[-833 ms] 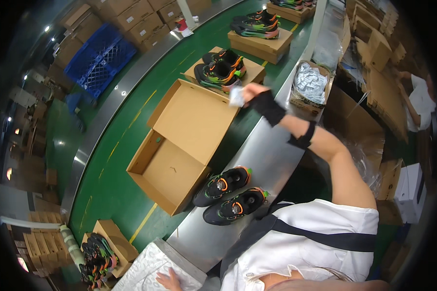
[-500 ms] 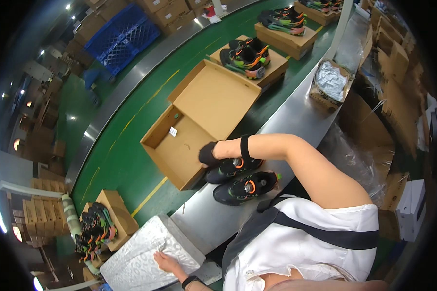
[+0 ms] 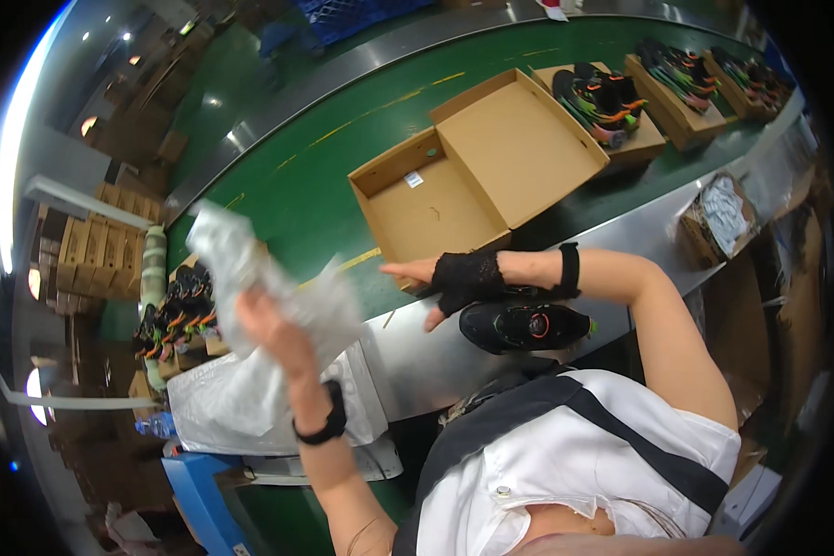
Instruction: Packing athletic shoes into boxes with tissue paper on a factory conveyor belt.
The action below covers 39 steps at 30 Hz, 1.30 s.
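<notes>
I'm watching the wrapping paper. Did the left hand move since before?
Yes. The left hand rose off the paper stack, lifting a sheet of paper toward the open box.

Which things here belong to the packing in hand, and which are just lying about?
In hand:
- left hand lifting a sheet of wrapping paper
- right hand at the open shoebox
- black shoe on the metal ledge

Lying about:
- paper stack
- shoes on boxes further along the green belt
- blue crate

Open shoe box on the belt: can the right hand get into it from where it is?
Probably yes. The right hand hovers at the near edge of the open shoe box; its lid is folded back and nothing blocks the opening.
</notes>
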Each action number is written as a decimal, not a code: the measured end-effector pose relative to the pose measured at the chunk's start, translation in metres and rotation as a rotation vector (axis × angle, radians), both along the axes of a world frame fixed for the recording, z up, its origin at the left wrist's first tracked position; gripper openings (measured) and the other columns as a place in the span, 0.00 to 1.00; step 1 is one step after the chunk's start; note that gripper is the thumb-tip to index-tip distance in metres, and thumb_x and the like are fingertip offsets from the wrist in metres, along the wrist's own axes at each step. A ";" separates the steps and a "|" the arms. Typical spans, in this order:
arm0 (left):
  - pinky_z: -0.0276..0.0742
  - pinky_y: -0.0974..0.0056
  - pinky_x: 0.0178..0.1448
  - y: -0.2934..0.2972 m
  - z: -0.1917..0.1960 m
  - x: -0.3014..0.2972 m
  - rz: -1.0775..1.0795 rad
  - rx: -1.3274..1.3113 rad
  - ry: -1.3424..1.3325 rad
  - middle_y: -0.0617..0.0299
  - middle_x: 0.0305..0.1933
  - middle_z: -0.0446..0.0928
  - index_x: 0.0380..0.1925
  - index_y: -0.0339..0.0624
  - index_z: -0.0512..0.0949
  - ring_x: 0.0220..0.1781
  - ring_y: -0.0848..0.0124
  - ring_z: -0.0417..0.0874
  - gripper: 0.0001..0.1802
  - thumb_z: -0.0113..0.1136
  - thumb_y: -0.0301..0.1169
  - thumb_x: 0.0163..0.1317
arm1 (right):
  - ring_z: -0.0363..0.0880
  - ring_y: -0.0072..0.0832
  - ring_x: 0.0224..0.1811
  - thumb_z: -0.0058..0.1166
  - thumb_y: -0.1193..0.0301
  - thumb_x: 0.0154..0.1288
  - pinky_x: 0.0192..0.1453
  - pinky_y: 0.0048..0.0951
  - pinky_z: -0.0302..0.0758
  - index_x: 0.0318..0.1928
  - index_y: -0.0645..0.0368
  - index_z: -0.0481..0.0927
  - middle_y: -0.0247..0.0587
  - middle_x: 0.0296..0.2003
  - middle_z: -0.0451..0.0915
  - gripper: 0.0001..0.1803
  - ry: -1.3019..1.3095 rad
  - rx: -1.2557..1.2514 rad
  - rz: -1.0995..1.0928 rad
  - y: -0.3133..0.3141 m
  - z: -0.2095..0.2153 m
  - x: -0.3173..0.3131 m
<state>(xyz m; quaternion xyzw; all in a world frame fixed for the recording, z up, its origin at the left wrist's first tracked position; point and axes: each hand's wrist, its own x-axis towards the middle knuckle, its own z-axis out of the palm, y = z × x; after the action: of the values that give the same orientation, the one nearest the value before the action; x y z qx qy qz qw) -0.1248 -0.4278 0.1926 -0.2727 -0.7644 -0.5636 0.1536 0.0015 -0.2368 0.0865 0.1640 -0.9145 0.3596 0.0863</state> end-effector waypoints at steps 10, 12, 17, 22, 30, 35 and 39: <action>0.61 0.55 0.50 0.156 -0.047 0.016 -0.275 -0.324 0.437 0.41 0.47 0.64 0.44 0.32 0.67 0.52 0.51 0.64 0.22 0.51 0.39 0.55 | 0.72 0.23 0.34 0.47 0.65 0.57 0.38 0.24 0.70 0.39 0.62 0.73 0.37 0.34 0.75 0.14 0.548 -1.289 -0.955 0.163 -0.024 -0.005; 0.58 0.49 0.53 0.152 -0.080 0.011 -0.215 -0.653 0.540 0.41 0.50 0.62 0.44 0.34 0.69 0.55 0.49 0.60 0.24 0.49 0.43 0.55 | 0.75 0.30 0.37 0.54 0.60 0.51 0.37 0.27 0.71 0.38 0.64 0.74 0.42 0.35 0.76 0.20 0.593 -0.807 -1.408 0.205 -0.022 0.026; 0.59 0.46 0.50 0.118 -0.150 -0.017 -0.207 -0.970 0.359 0.44 0.49 0.64 0.43 0.38 0.70 0.52 0.49 0.63 0.24 0.48 0.46 0.55 | 0.75 0.40 0.39 0.55 0.51 0.46 0.43 0.33 0.69 0.35 0.69 0.75 0.54 0.33 0.76 0.29 0.737 -0.273 -1.876 0.279 -0.018 0.101; 0.61 0.49 0.51 0.093 -0.195 -0.088 0.388 -0.691 -0.192 0.48 0.49 0.66 0.48 0.41 0.67 0.51 0.49 0.64 0.31 0.48 0.54 0.52 | 0.75 0.39 0.41 0.54 0.57 0.50 0.45 0.31 0.68 0.43 0.63 0.73 0.49 0.38 0.76 0.24 0.719 -0.170 -1.938 0.293 -0.019 0.156; 0.65 0.49 0.50 0.082 -0.227 -0.102 -0.274 0.234 -1.504 0.51 0.52 0.66 0.50 0.37 0.64 0.53 0.60 0.68 0.34 0.53 0.52 0.51 | 0.71 0.31 0.44 0.60 0.64 0.46 0.48 0.29 0.66 0.50 0.62 0.61 0.41 0.43 0.72 0.32 0.621 -0.575 -1.671 0.260 -0.047 0.185; 0.71 0.60 0.43 0.091 -0.233 -0.083 -0.166 0.243 -1.176 0.55 0.43 0.72 0.45 0.31 0.67 0.40 0.64 0.75 0.20 0.53 0.32 0.55 | 0.73 0.36 0.29 0.54 0.70 0.44 0.34 0.30 0.70 0.31 0.60 0.72 0.44 0.29 0.73 0.12 0.154 0.029 -1.131 0.090 -0.030 0.202; 0.70 0.62 0.43 0.070 -0.247 -0.081 -0.131 0.221 -1.050 0.56 0.43 0.72 0.43 0.29 0.68 0.40 0.66 0.75 0.18 0.51 0.31 0.56 | 0.72 0.35 0.24 0.53 0.59 0.45 0.32 0.33 0.67 0.15 0.56 0.73 0.41 0.17 0.72 0.15 -0.497 0.283 -0.453 -0.013 0.004 0.200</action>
<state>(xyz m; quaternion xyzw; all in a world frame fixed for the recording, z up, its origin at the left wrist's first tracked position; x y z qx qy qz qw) -0.2053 -0.3583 -0.0542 0.0165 -0.6560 -0.7096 -0.2568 0.2018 -0.2496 0.0905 -0.1246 -0.9614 0.2302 -0.0846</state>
